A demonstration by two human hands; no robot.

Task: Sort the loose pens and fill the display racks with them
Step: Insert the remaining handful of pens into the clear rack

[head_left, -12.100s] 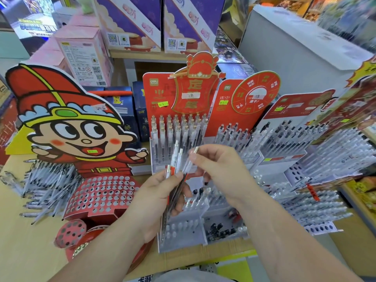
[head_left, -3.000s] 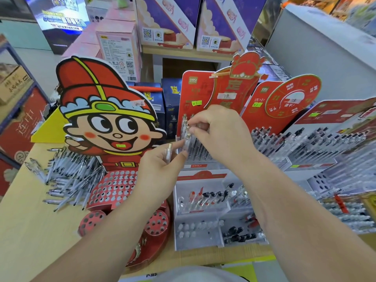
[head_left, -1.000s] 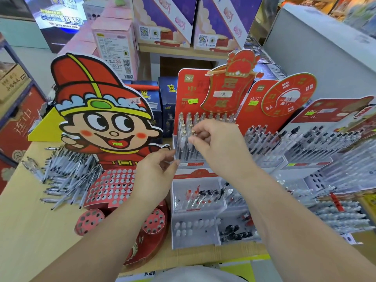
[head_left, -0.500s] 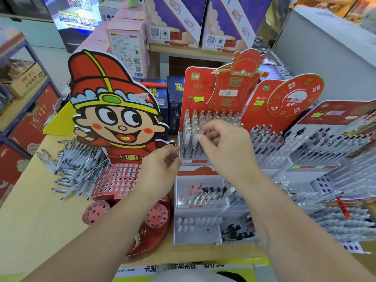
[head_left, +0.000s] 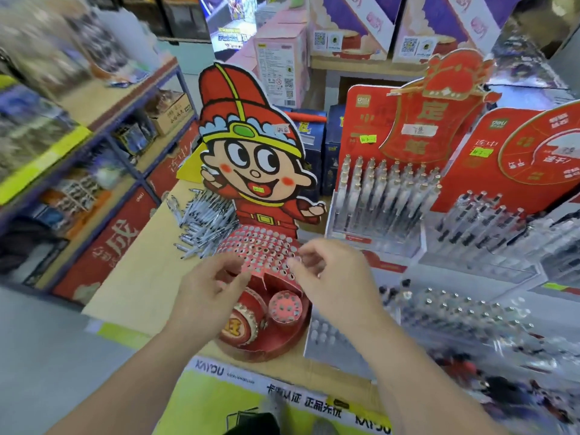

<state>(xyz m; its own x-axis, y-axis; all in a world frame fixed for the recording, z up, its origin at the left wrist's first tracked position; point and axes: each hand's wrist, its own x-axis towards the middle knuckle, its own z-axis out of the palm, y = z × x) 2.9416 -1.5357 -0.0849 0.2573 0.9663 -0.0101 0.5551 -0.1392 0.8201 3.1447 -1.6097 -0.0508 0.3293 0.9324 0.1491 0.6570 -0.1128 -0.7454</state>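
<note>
Okay, both bare forearms come in from the bottom edge, angled toward centre. The left hand (head_left: 208, 290) hangs palm-down over the front of the holed rack (head_left: 263, 255), thumb pointing right. The right hand (head_left: 334, 277) is just beside it and slightly higher, knuckles up, over the rack's right edge. The hands are near each other, not touching.

Surface: a tan table (head_left: 131, 277) with a yellow-and-white printed strip along its front edge. At far left is blurred blue-framed shelving (head_left: 103, 120) with boxes and stock. On the table, left of the holed rack, the loose pens (head_left: 204, 221) lie in a heap, pale barrels pointing all ways. The holed rack is red, its sloped panel covered in round holes. A cartoon cutout (head_left: 251, 158) in a red hat stands up from its back. Behind are a pink box (head_left: 279, 64) and purple boxes (head_left: 354, 23). Right of the cutout, a red-backed rack (head_left: 386, 193) holds upright rows of pens. Further right, a second rack (head_left: 483, 221) holds dark-tipped pens. The clear trays (head_left: 455, 312) in front are blurred.

Grip: the left hand's fingers are loosely curled, thumb apart, nothing between them. The right hand is the same, fingers half bent, nothing visible in it. Can't tell whether any fingertip touches the holed rack.
</note>
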